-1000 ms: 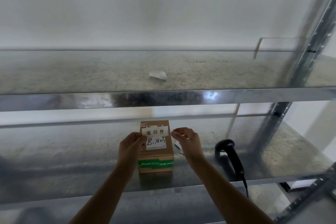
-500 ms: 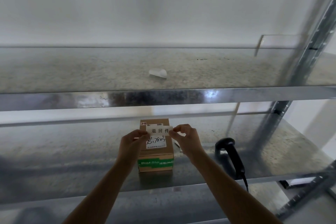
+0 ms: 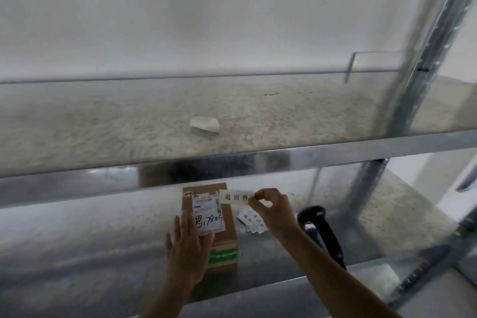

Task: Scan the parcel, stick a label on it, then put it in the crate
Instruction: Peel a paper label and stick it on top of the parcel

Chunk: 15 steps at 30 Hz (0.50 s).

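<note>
Label (image 3: 235,197) now hangs from my right hand (image 3: 271,210) alone, pinched by its right end between thumb and forefinger, held just past the parcel's far right corner. A moment ago both hands held it over the parcel (image 3: 210,222). My left hand (image 3: 187,248) has let go and lies flat, fingers spread, on the box's near left edge, steadying it on the shelf (image 3: 103,253). I judge sticking comes next; the scanner (image 3: 321,233) lies unused to the right.

Parcel (image 3: 210,222) is sitting on the lower shelf (image 3: 103,253); spare labels (image 3: 252,221) are lying just right of it, the scanner (image 3: 322,232) farther right; a scrap (image 3: 204,124) is resting on the upper shelf (image 3: 284,121).
</note>
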Available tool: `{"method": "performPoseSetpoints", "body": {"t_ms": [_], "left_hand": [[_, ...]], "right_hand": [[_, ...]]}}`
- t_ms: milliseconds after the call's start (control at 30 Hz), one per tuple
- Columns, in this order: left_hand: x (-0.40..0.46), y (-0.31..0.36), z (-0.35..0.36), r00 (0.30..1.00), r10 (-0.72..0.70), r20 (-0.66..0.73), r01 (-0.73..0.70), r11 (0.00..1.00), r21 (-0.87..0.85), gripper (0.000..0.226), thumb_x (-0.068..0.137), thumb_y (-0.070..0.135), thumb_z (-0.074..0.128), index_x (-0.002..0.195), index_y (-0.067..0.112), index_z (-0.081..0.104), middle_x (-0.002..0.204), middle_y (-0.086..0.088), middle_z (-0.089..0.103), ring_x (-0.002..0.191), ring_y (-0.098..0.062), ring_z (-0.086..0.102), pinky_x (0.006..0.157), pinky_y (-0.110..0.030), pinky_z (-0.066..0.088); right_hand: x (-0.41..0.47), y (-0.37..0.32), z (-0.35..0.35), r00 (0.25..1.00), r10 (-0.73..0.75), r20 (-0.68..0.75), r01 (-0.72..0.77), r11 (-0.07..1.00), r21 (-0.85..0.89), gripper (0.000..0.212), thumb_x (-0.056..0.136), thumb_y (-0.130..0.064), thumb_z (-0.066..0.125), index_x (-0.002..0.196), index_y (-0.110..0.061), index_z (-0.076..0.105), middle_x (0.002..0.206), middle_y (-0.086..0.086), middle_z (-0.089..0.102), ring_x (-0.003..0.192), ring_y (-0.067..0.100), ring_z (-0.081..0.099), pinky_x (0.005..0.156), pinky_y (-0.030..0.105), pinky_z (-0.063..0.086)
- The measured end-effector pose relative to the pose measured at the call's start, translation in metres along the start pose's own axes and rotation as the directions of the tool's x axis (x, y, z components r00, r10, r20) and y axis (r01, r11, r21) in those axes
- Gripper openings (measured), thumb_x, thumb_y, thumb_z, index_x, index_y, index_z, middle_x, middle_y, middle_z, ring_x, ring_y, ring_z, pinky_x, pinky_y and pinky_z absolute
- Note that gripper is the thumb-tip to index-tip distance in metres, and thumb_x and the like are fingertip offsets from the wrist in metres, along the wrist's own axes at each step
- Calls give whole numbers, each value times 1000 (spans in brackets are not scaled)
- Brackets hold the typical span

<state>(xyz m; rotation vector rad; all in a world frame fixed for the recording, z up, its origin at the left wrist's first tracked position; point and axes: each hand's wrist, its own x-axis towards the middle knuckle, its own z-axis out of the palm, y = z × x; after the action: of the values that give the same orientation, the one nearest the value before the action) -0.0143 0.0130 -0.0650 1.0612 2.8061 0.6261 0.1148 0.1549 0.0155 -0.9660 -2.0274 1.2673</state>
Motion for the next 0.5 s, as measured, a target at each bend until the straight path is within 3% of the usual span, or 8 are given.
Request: {"method": "performPoseSetpoints", "body": {"t_ms": [133,233,300,433,500], "left_hand": [[4,13,14,993,-97,-60,96,995,-24,73,93,50,28,148,11,2,158,-9,6,146,-30,2,117,-52,13],[-5,15,16,988,-102,-117,101,995,-11,72,92,49,32,148,9,7,157,-11,13,144,-33,14,116,-51,19],[-19,16,18,982,-98,-161,94,995,-32,74,91,48,37,148,10,11,155,-13,21,140,-35,25,112,-51,27],[-47,11,24,983,-97,-154,73,985,-155,81,86,47,47,148,13,7,152,-12,27,122,-31,49,91,-45,50],[-57,9,28,985,-77,-155,46,981,-191,84,82,45,54,147,11,13,150,-15,29,107,-31,58,76,-40,56]], "right_hand": [[7,0,-2,999,-15,41,17,999,-30,13,83,-33,65,72,-35,57,100,-2,61,104,26,56,89,39,54],[9,-6,-5,998,-15,66,16,1000,-8,12,88,-23,63,77,-26,58,100,0,60,91,12,60,73,16,56],[9,-12,-4,998,-12,69,12,1000,7,5,89,-21,61,84,-18,59,101,1,61,83,7,59,63,8,52],[8,-22,6,989,-24,143,12,996,84,17,90,-20,59,96,-5,65,102,0,67,94,10,64,83,19,54],[10,-30,12,985,-27,171,8,994,113,16,88,-21,61,94,-7,68,110,-10,64,101,4,59,95,21,47]]}}
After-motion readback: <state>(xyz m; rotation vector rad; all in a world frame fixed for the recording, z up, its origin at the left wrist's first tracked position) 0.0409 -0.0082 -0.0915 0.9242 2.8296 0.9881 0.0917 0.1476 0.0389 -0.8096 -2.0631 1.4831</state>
